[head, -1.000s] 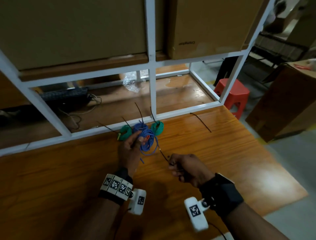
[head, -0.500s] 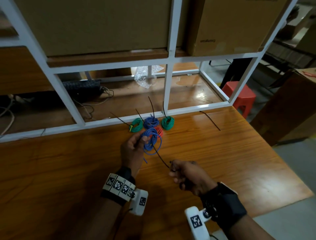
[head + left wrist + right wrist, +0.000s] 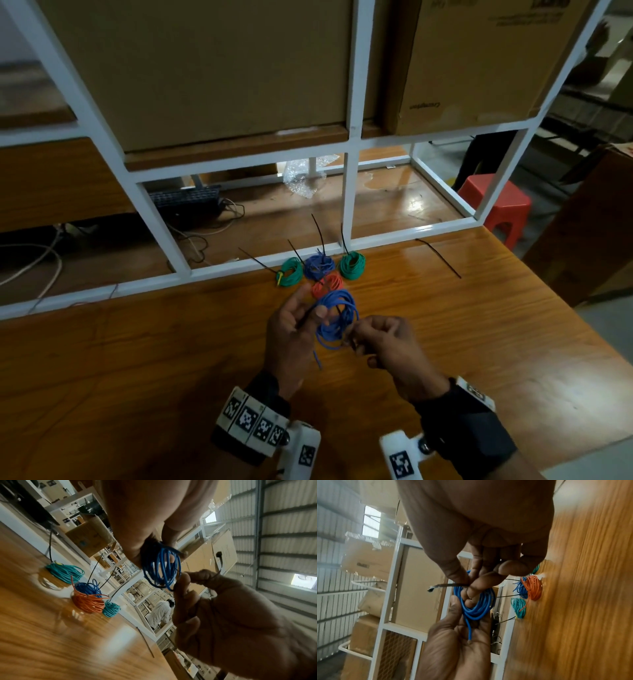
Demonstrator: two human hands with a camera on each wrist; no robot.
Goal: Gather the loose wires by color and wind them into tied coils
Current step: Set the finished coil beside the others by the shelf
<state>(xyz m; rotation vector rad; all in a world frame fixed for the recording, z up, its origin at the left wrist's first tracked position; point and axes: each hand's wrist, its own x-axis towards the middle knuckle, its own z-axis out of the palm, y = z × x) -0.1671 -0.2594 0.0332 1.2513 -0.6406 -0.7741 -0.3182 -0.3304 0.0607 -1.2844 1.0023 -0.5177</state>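
Your left hand (image 3: 291,329) pinches the loose coil of blue wire (image 3: 337,317) above the wooden table (image 3: 137,359); your right hand (image 3: 387,342) pinches a thin black cable tie (image 3: 447,585) at the coil. Print on the brown cardboard box (image 3: 479,61) reads upside down and is illegible.

The right hand (image 3: 390,342) has closed in on the blue coil (image 3: 337,318).

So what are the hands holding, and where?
The left hand grips the blue wire coil by its side. The right hand pinches a black cable tie near its end.
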